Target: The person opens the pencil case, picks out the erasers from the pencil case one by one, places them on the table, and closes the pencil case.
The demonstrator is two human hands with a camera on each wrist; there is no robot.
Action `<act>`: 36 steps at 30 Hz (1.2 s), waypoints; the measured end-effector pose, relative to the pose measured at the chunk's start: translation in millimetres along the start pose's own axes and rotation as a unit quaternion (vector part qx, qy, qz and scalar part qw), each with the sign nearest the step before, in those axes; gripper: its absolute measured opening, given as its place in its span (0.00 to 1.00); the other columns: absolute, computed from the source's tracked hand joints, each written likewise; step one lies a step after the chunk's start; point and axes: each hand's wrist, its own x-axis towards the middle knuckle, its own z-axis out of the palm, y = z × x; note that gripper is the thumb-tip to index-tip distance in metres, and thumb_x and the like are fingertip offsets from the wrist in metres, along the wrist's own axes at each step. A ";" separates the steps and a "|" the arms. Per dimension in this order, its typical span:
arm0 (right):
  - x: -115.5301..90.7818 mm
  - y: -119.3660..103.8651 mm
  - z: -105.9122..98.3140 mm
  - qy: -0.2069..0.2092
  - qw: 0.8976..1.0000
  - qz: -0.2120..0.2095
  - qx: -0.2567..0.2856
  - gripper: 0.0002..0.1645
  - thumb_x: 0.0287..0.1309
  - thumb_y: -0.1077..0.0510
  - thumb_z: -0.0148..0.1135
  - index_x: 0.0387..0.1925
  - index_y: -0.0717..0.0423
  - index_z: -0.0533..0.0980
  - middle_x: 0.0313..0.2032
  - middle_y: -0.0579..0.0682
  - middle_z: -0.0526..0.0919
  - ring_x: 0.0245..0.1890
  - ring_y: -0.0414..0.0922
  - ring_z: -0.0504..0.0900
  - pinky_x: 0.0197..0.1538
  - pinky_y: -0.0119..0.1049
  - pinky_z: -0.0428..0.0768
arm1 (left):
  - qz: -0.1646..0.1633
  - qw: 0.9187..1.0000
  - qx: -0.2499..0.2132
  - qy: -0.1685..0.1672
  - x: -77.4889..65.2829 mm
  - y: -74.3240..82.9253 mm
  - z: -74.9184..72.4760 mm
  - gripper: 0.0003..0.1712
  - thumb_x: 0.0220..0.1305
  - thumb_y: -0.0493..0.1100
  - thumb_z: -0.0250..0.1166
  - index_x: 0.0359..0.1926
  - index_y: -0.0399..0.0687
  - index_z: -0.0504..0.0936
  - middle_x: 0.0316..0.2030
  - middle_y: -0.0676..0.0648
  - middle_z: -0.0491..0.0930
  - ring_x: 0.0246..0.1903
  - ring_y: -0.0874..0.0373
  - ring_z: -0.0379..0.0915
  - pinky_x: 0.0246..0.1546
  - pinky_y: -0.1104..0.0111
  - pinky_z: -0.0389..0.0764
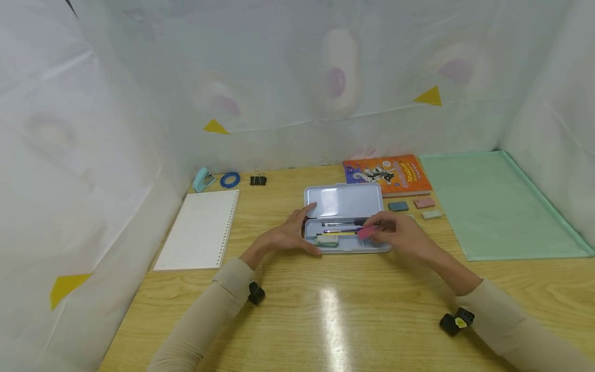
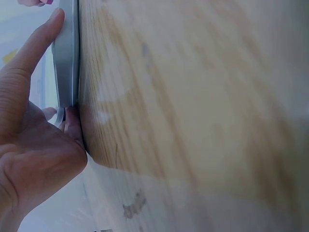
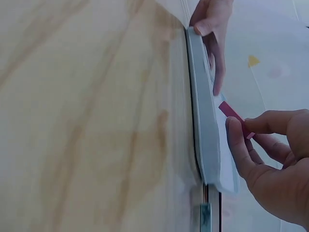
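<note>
A pale blue pencil case [image 1: 344, 201] lies on the table with its lid raised at the back. My left hand [image 1: 289, 235] holds its left end, thumb along the front wall [image 2: 66, 63] and fingers round the side and lid. Above the right part of the case, my right hand [image 1: 402, 235] pinches a pink eraser [image 1: 365, 232] between thumb and fingers; the right wrist view shows the eraser [image 3: 235, 118] edge-on and tilted. Inside the case are several pens [image 1: 339, 231] and, at the front left, pale greenish erasers [image 1: 327, 240]. My right hand hides the case's right end.
Right of the case lie a blue eraser [image 1: 398, 206], a pink one [image 1: 424, 203] and a whitish one [image 1: 432, 215]. Behind is an orange book [image 1: 409, 175]; a green mat [image 1: 511, 206] lies right. Left are a notebook [image 1: 197, 230], stapler [image 1: 202, 180], blue tape roll [image 1: 230, 180] and binder clip [image 1: 257, 180].
</note>
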 end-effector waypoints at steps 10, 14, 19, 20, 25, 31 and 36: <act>-21.8 27.5 -46.9 0.065 0.997 0.023 0.036 0.16 0.71 0.64 0.63 0.57 0.68 0.79 0.56 0.61 0.78 0.42 0.39 0.88 0.44 0.30 0.85 | 0.001 1.000 -0.008 0.001 -0.8 0.5 0.6 0.76 0.49 0.61 0.82 0.84 0.69 0.36 0.80 0.43 0.46 0.77 0.48 0.48 0.77 0.50 0.53; -32.6 40.0 -66.8 0.091 0.995 0.036 0.023 0.19 0.71 0.60 0.65 0.58 0.67 0.78 0.58 0.60 0.77 0.43 0.32 0.86 0.44 0.28 0.85 | -0.001 1.000 -0.010 0.003 -1.6 0.6 0.7 0.76 0.48 0.61 0.83 0.84 0.68 0.37 0.80 0.42 0.47 0.76 0.48 0.49 0.77 0.49 0.53; -45.2 52.8 -87.1 0.081 0.993 0.078 -0.028 0.22 0.73 0.53 0.64 0.59 0.64 0.78 0.52 0.60 0.83 0.42 0.25 0.83 0.43 0.26 0.81 | -0.006 1.000 -0.005 0.005 -1.9 -0.3 2.0 0.76 0.48 0.62 0.82 0.84 0.70 0.37 0.80 0.43 0.47 0.76 0.48 0.49 0.77 0.49 0.53; -47.3 54.8 -89.9 0.076 0.993 0.087 -0.034 0.22 0.74 0.52 0.63 0.59 0.64 0.78 0.51 0.59 0.84 0.42 0.25 0.82 0.42 0.25 0.81 | -0.005 1.000 -0.002 0.005 -1.9 -0.4 2.5 0.76 0.48 0.62 0.82 0.84 0.70 0.37 0.80 0.43 0.47 0.76 0.48 0.49 0.77 0.49 0.53; -51.2 63.2 -96.3 0.045 0.993 0.105 -0.028 0.23 0.75 0.55 0.62 0.61 0.68 0.75 0.48 0.60 0.87 0.41 0.32 0.85 0.41 0.30 0.81 | -0.002 1.000 0.003 0.006 -2.6 -1.2 5.5 0.76 0.48 0.62 0.82 0.84 0.70 0.37 0.80 0.42 0.47 0.77 0.48 0.49 0.77 0.48 0.53; -51.5 67.2 -103.1 0.024 0.992 0.101 -0.067 0.24 0.74 0.56 0.62 0.62 0.69 0.74 0.51 0.63 0.86 0.41 0.29 0.83 0.40 0.31 0.82 | 0.000 1.000 0.003 0.006 -2.7 -0.6 5.4 0.75 0.49 0.61 0.82 0.84 0.70 0.37 0.81 0.43 0.46 0.78 0.48 0.47 0.77 0.49 0.53; -52.4 61.2 -109.0 0.030 0.987 0.090 -0.126 0.21 0.75 0.55 0.61 0.60 0.66 0.77 0.56 0.68 0.82 0.39 0.30 0.82 0.38 0.34 0.82 | -0.003 1.000 0.004 0.006 -3.1 0.5 3.3 0.75 0.49 0.61 0.82 0.84 0.70 0.37 0.80 0.43 0.47 0.77 0.48 0.48 0.77 0.49 0.54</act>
